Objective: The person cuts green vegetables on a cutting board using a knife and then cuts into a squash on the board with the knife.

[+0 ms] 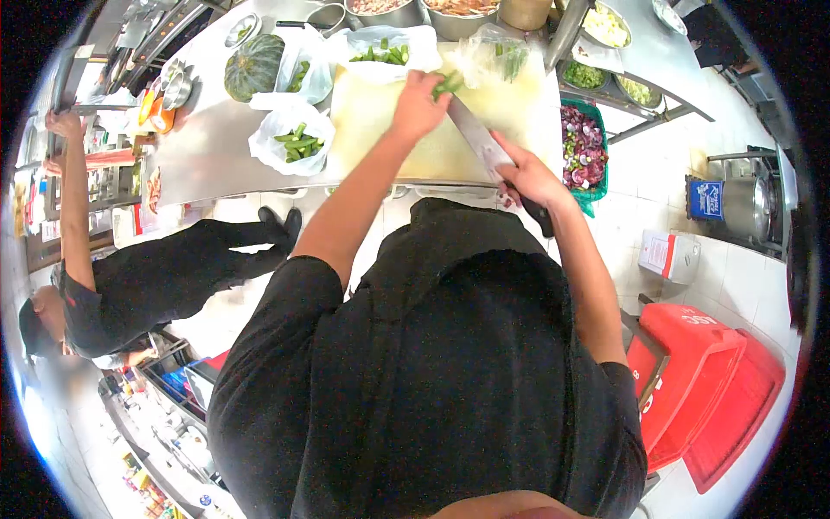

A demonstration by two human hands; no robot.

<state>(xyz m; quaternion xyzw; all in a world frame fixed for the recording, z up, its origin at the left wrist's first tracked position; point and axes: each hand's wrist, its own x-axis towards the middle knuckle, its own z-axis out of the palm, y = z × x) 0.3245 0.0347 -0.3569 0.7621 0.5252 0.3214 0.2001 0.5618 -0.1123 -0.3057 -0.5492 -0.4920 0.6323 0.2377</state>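
My right hand (529,180) grips the black handle of a large kitchen knife (478,134), whose blade slants up and left over the pale cutting board (380,138). At the blade's tip end, my left hand (418,105) is closed on green vegetable pieces (448,85); their exact kind is too small to tell. Just behind that hand lies an open white plastic bag (419,39) with cut green pieces in it. Another bag of green pieces (298,143) sits left of the board, and a clear bag (493,52) rests at the board's far right.
A whole dark green pumpkin (253,67) stands on the steel table (207,160). Metal pans (385,17) line the back. Right of the board, a green crate (605,156) holds chopped purple onions. A red bin (692,372) is at the lower right. Another person (173,277) works at left.
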